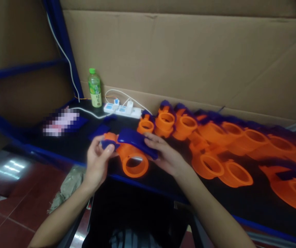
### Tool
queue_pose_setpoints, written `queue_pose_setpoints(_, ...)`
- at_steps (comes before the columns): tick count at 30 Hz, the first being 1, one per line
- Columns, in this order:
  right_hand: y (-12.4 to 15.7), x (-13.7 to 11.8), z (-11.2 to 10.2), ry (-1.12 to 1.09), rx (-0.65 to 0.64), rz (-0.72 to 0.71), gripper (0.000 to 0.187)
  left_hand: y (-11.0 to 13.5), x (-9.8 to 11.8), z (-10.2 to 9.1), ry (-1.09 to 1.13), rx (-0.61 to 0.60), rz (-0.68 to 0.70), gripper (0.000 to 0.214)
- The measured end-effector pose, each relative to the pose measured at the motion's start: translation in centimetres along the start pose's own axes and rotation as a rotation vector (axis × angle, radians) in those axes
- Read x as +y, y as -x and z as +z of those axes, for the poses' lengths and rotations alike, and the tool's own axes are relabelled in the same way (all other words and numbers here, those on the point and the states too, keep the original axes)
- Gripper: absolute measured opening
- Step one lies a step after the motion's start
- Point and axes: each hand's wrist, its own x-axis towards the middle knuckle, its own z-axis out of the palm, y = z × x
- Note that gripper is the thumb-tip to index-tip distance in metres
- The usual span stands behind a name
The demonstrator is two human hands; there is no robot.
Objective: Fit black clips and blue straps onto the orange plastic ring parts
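Note:
Between my two hands is an orange and blue plastic part (pixel 135 164) with a round ring opening facing me and a curved dark blue cover on top. My left hand (pixel 98 162) pinches its left end, thumb over a small blue piece. On the right, my right hand (pixel 163 153) has its fingers closed along the blue cover's right end. The part is held above the table's front edge. Its underside and far side are hidden. Just behind it stands a similar small orange ring part (pixel 146 126).
Several orange and blue ring parts (pixel 186 124) line the black table (pixel 173 181) toward the right. A white power strip (pixel 123 110) with cables and a green-capped bottle (pixel 95 89) stand at the back. A blurred-out object (pixel 60 122) lies at left. A cardboard wall (pixel 176 55) rises behind.

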Motion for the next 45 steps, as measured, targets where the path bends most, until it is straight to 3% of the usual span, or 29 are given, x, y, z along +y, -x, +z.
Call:
queue_pose_setpoints(4,0.0,-0.6,-0.4,0.059,-0.034,-0.011,0.034,0.0,0.1,0.0,0.011,-0.012,-0.006,0.047)
queue_pose_setpoints(10,0.6,-2.9,-0.5,0.18,-0.018,-0.209,0.036,-0.2,0.4,-0.1,0.002,-0.045,0.0,0.049)
queue_pose_setpoints(12,1.3,-3.0,-0.5,0.245,-0.094,-0.266,0.043,-0.2,0.3,-0.1,-0.01,-0.041,0.005,0.05)
queue_pose_setpoints(15,2.4,-2.7,-0.1,0.427,-0.291,-0.349,0.071,0.0,0.2,0.1,-0.006,-0.023,0.055,0.049)
queue_pose_setpoints(17,2.9,-2.2,0.3,0.636,-0.327,-0.465,0.073,0.2,0.1,0.3,0.009,-0.026,0.094,0.046)
queue_pose_setpoints(19,3.1,-1.8,0.8,0.93,-0.201,-0.703,0.054,0.4,0.1,0.4,0.021,-0.034,0.133,0.044)
queue_pose_setpoints(23,2.6,-1.3,1.7,1.495,0.236,-1.316,0.028,0.6,-0.2,0.3,0.008,-0.036,0.215,0.043)
queue_pose_setpoints(25,2.2,-1.2,2.1,1.618,0.341,-1.459,0.018,0.6,-0.3,0.2,-0.014,-0.034,0.243,0.044)
queue_pose_setpoints(28,1.9,-1.2,2.7,1.697,0.287,-1.503,0.021,0.7,-0.6,0.0,-0.049,-0.019,0.278,0.045)
queue_pose_setpoints(32,1.9,-0.7,3.7,1.884,0.208,-1.445,0.038,0.9,-1.0,0.1,-0.074,0.002,0.329,0.048)
queue_pose_setpoints(39,1.3,0.0,5.0,1.999,0.172,-1.401,0.034,1.5,-1.1,0.3,-0.1,0.024,0.355,0.049)
queue_pose_setpoints(45,1.4,0.0,5.3,1.996,0.146,-1.336,0.033,1.4,-1.5,-0.2,-0.057,0.005,0.294,0.049)
